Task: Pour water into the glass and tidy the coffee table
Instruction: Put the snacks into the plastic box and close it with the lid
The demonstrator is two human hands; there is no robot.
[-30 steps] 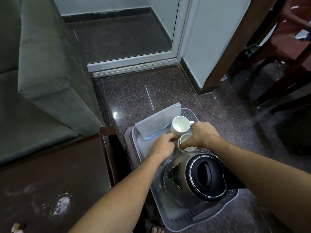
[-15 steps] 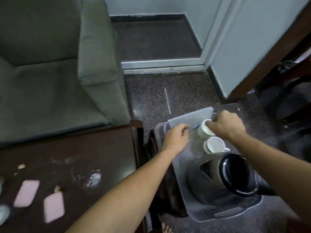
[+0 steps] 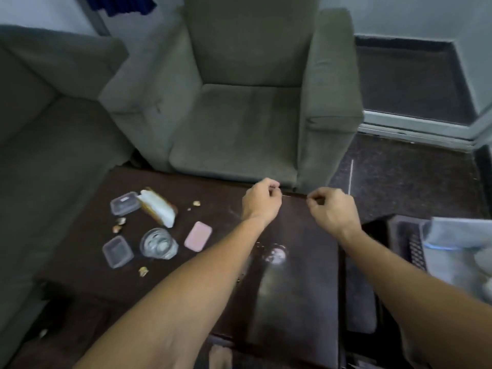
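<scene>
Both hands hover over the far edge of the dark wooden coffee table. My left hand and my right hand have curled fingers and hold nothing that I can see. A clear glass with water in it stands on the left part of the table, well left of both hands. Around it lie two small clear plastic boxes, a flat pink piece, a slab of bread-like food and several crumbs.
A wet patch shines on the table near my left forearm. A grey armchair stands just behind the table and a sofa on the left. At the right edge a grey tray holds a clear zip bag.
My view has swung left from the tray to the coffee table. Both hands left the cups and zip bag in the tray and now hang over the table's far edge.
</scene>
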